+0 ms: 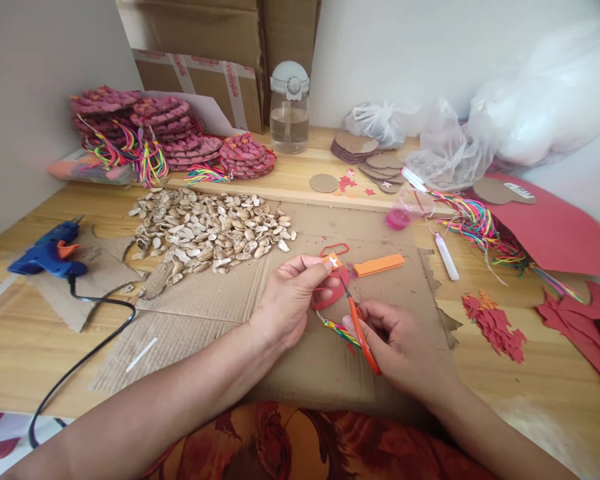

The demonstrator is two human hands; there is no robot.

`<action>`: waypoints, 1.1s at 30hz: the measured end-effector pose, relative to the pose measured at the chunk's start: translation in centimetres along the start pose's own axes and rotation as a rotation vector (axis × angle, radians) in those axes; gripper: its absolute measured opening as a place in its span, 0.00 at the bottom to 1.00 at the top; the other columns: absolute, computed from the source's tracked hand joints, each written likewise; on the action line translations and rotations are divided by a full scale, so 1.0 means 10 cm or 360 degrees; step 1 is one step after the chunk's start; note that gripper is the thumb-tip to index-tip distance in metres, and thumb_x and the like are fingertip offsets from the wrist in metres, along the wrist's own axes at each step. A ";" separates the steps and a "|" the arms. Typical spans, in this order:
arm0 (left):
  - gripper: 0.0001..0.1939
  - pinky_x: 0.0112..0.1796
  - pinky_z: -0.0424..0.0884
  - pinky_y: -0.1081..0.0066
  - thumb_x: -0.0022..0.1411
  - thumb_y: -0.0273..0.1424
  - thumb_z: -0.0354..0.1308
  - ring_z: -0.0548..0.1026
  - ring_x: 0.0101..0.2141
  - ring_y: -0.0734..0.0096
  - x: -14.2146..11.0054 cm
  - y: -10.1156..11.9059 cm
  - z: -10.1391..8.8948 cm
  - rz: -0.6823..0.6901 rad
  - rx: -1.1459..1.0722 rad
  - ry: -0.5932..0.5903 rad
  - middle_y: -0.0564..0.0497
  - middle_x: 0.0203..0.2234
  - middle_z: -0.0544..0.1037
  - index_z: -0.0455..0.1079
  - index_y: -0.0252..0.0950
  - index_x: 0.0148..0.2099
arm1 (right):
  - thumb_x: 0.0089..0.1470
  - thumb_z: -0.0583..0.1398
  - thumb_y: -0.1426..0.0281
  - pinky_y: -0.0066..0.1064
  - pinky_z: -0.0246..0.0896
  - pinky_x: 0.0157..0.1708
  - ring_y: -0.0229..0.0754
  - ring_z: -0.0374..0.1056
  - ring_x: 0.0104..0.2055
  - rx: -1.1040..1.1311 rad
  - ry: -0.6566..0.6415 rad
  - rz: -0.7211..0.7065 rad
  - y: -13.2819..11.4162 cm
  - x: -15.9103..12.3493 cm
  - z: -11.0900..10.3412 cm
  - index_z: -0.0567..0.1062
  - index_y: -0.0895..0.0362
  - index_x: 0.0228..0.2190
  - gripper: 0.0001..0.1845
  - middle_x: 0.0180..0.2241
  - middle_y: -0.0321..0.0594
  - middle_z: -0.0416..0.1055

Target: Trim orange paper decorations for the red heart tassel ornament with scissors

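Note:
My left hand (290, 300) pinches a small orange foam piece (333, 261) between thumb and fingers, above a red cut-out (333, 293) on the cardboard sheet (220, 313). My right hand (405, 347) is closed round orange-handled scissors (360, 327), whose blades point up at the foam piece. A bundle of coloured threads (337, 328) lies under the scissors. An orange foam strip (379, 265) lies just beyond the hands.
A heap of nut shells (210, 230) lies at the left centre, with a blue glue gun (50, 253) and its cord further left. Pink decorated discs (170, 133), a water bottle (290, 107), cardboard circles (355, 147), plastic bags, red paper (555, 227) and red scraps (495, 327) surround the sheet.

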State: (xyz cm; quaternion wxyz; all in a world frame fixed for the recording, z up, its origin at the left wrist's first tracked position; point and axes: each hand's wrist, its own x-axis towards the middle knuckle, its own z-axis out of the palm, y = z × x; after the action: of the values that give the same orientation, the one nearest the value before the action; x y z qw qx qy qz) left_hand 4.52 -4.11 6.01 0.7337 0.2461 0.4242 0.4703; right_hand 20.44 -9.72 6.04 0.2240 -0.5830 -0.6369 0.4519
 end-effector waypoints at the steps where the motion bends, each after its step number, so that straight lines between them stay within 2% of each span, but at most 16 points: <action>1: 0.11 0.23 0.66 0.84 0.49 0.33 0.67 0.71 0.24 0.83 0.00 0.00 0.00 0.0002 -0.0003 0.0003 0.56 0.22 0.72 0.69 0.33 0.29 | 0.57 0.56 0.64 0.27 0.43 0.21 0.33 0.48 0.22 0.0001 -0.0004 -0.0013 0.00 0.00 0.00 0.62 0.56 0.22 0.14 0.19 0.29 0.51; 12: 0.12 0.22 0.65 0.83 0.50 0.32 0.67 0.69 0.21 0.83 0.03 0.01 0.00 -0.0014 0.0057 0.0018 0.55 0.20 0.72 0.68 0.32 0.30 | 0.55 0.58 0.67 0.26 0.43 0.21 0.33 0.47 0.22 0.0034 0.0041 -0.0097 0.02 0.00 -0.01 0.62 0.57 0.22 0.13 0.19 0.29 0.51; 16: 0.12 0.22 0.65 0.82 0.49 0.33 0.68 0.69 0.20 0.83 0.04 0.01 -0.03 -0.0037 0.0083 -0.0002 0.55 0.20 0.73 0.68 0.32 0.30 | 0.54 0.60 0.64 0.26 0.42 0.21 0.33 0.47 0.22 0.0253 0.0008 -0.0031 0.01 -0.01 -0.02 0.63 0.57 0.22 0.15 0.19 0.29 0.51; 21: 0.11 0.25 0.67 0.81 0.49 0.33 0.67 0.71 0.23 0.81 0.08 0.04 -0.09 -0.0040 0.0174 -0.0119 0.53 0.22 0.75 0.70 0.32 0.30 | 0.53 0.61 0.59 0.27 0.45 0.22 0.33 0.51 0.22 0.0486 -0.0025 0.0045 0.03 0.00 -0.09 0.63 0.57 0.20 0.19 0.18 0.30 0.56; 27: 0.10 0.29 0.68 0.77 0.47 0.29 0.68 0.72 0.24 0.79 0.11 0.20 -0.11 -0.0241 0.0344 -0.0388 0.50 0.23 0.76 0.70 0.29 0.27 | 0.52 0.62 0.56 0.27 0.44 0.23 0.32 0.51 0.21 0.0546 -0.0330 0.0174 0.05 0.01 -0.27 0.67 0.58 0.23 0.19 0.18 0.31 0.60; 33: 0.09 0.31 0.68 0.75 0.48 0.27 0.67 0.72 0.24 0.78 0.16 0.28 -0.18 -0.0298 0.0469 -0.0496 0.50 0.23 0.76 0.70 0.30 0.26 | 0.52 0.61 0.54 0.28 0.45 0.23 0.34 0.53 0.23 0.0441 -0.0548 0.0216 0.09 0.00 -0.42 0.68 0.58 0.25 0.19 0.20 0.32 0.61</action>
State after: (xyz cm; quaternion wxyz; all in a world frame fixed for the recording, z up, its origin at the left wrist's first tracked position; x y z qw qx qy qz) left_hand 1.97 -1.50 6.60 0.7869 0.3798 0.3909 0.2895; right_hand 24.32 -8.44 7.36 0.1590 -0.5024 -0.5570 0.6419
